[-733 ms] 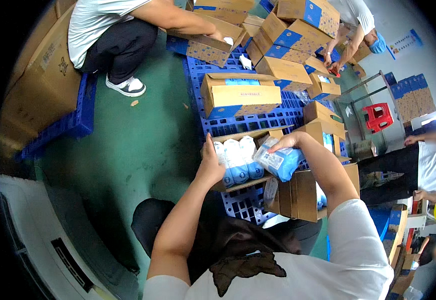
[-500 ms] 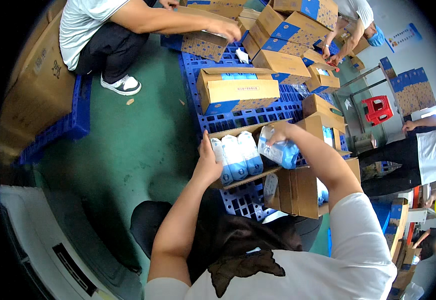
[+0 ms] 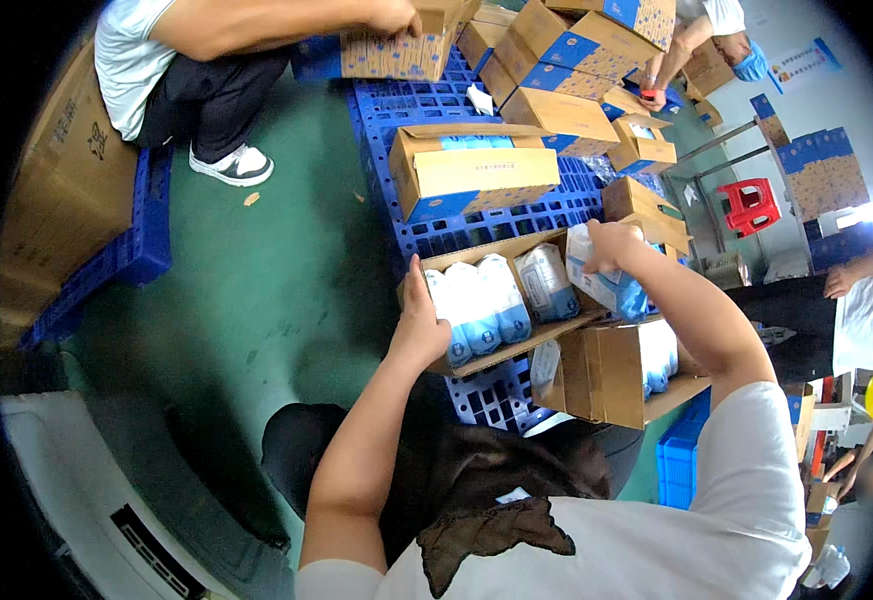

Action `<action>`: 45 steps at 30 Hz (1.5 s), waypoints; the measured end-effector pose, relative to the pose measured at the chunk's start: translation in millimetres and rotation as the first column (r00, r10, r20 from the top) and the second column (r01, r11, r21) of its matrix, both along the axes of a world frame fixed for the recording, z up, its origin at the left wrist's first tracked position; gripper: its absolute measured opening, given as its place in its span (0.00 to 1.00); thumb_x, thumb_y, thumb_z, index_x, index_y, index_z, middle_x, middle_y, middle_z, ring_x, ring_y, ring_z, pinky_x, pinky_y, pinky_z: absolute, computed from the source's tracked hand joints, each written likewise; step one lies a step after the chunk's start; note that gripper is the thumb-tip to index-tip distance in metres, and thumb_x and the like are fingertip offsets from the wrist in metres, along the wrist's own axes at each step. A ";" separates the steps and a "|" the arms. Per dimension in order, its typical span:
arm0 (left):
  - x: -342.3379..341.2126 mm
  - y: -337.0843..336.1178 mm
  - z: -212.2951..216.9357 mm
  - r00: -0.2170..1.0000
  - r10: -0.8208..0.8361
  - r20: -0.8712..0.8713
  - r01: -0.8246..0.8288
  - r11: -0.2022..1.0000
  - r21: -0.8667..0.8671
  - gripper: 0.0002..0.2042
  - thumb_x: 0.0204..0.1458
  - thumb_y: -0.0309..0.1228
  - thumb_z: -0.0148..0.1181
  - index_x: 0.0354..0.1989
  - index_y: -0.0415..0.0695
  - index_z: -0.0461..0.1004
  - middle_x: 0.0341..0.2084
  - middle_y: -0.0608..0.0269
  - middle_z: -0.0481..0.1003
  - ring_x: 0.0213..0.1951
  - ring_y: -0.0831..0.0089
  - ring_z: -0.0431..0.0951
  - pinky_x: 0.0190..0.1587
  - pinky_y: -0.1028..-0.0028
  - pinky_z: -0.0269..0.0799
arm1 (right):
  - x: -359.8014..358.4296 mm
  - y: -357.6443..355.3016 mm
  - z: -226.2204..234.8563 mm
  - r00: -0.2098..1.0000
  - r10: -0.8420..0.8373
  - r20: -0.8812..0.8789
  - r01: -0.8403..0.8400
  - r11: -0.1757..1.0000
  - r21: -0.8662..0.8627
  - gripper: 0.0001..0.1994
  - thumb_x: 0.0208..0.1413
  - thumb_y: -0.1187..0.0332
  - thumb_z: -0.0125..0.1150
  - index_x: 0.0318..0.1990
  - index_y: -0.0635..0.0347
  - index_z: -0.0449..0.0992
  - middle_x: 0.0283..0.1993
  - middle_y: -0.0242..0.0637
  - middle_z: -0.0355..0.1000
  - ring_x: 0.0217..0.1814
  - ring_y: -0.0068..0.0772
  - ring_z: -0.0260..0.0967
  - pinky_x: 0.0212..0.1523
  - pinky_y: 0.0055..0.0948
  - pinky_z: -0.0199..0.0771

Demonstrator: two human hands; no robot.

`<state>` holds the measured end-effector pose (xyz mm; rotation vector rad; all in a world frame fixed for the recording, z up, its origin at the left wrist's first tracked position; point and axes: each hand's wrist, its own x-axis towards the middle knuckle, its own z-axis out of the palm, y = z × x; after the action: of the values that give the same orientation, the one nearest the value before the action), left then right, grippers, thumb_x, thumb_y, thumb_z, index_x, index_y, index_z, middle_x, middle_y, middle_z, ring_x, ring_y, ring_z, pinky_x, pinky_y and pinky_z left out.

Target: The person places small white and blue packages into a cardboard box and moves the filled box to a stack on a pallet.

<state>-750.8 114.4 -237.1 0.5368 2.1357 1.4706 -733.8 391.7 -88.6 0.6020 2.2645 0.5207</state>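
An open cardboard box (image 3: pixel 516 345) lies tilted on a blue pallet (image 3: pixel 476 215) before me, with several white-and-blue soft packs (image 3: pixel 481 300) standing side by side in it. My left hand (image 3: pixel 418 325) presses against the box's left side, touching the outermost pack. My right hand (image 3: pixel 611 245) grips one more white-and-blue pack (image 3: pixel 606 285) at the box's right end, next to the packs inside. A second open box (image 3: pixel 616 375) with more packs stands just right of and below it.
Several brown-and-blue cartons (image 3: pixel 476 170) cover the pallet behind. A seated person (image 3: pixel 196 90) at top left handles a box (image 3: pixel 386 50). Another person (image 3: pixel 706 25) works at top right, and a third (image 3: pixel 856 320) stands at right. A red stool (image 3: pixel 751 205) stands right.
My right hand has carried its pack down and rightward to the right end of the box. The row of packs now stands more upright, with my left hand still on the box's left side.
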 end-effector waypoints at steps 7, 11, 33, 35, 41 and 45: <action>2.6 7.5 10.3 0.998 -0.040 0.039 0.041 0.998 -0.039 0.45 0.41 0.17 0.48 0.65 0.44 0.24 0.63 0.40 0.39 0.66 0.51 0.40 0.65 0.62 0.43 | 0.7 76.9 -57.5 0.844 -0.469 -0.261 0.181 0.706 -0.685 0.23 0.44 0.57 0.67 0.39 0.72 0.75 0.41 0.47 0.73 0.40 0.40 0.71 0.42 0.33 0.69; 2.4 5.1 3.6 1.000 -0.029 0.006 0.030 0.994 -0.102 0.46 0.42 0.18 0.49 0.64 0.45 0.22 0.64 0.40 0.38 0.66 0.51 0.41 0.65 0.62 0.45 | 34.1 -2.1 -76.1 0.867 -0.238 -0.439 0.146 0.962 -0.232 0.42 0.44 0.54 0.63 0.61 0.62 0.45 0.54 0.53 0.61 0.50 0.53 0.66 0.49 0.40 0.69; 5.7 6.3 10.5 0.998 0.037 0.045 -0.033 0.995 -0.097 0.47 0.40 0.16 0.48 0.64 0.45 0.21 0.64 0.40 0.37 0.64 0.50 0.46 0.63 0.65 0.48 | 31.2 29.2 -171.3 0.912 -0.317 -0.261 0.251 0.933 -0.256 0.17 0.56 0.61 0.43 0.49 0.54 0.71 0.53 0.44 0.68 0.55 0.43 0.65 0.54 0.39 0.65; 5.7 5.8 9.3 1.000 0.002 0.008 -0.001 0.988 -0.152 0.47 0.44 0.20 0.51 0.63 0.46 0.18 0.63 0.37 0.38 0.63 0.47 0.50 0.60 0.63 0.56 | 28.7 29.7 -159.2 0.917 -0.322 -0.236 0.263 0.931 -0.252 0.17 0.56 0.61 0.43 0.50 0.52 0.71 0.55 0.39 0.67 0.57 0.41 0.64 0.55 0.38 0.64; 5.9 15.6 -9.5 0.999 0.001 -0.034 -0.004 0.996 -0.088 0.47 0.45 0.24 0.54 0.64 0.43 0.20 0.63 0.36 0.39 0.64 0.46 0.44 0.63 0.60 0.48 | 13.0 44.6 -78.9 0.995 0.055 -0.077 -0.072 0.969 -0.237 0.14 0.48 0.64 0.51 0.42 0.52 0.76 0.48 0.41 0.71 0.50 0.42 0.69 0.48 0.37 0.70; 12.4 11.6 0.5 0.995 0.027 -0.100 -0.044 0.984 -0.175 0.50 0.45 0.36 0.61 0.64 0.40 0.24 0.62 0.35 0.40 0.64 0.45 0.43 0.64 0.57 0.42 | 22.4 -10.6 43.6 0.912 0.055 -0.407 -0.309 0.743 -0.593 0.08 0.48 0.68 0.57 0.25 0.61 0.68 0.24 0.44 0.68 0.28 0.42 0.66 0.33 0.35 0.65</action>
<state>-738.4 126.1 -236.6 0.5167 2.3350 1.2803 -711.3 381.1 -45.0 0.1080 2.6551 -0.3436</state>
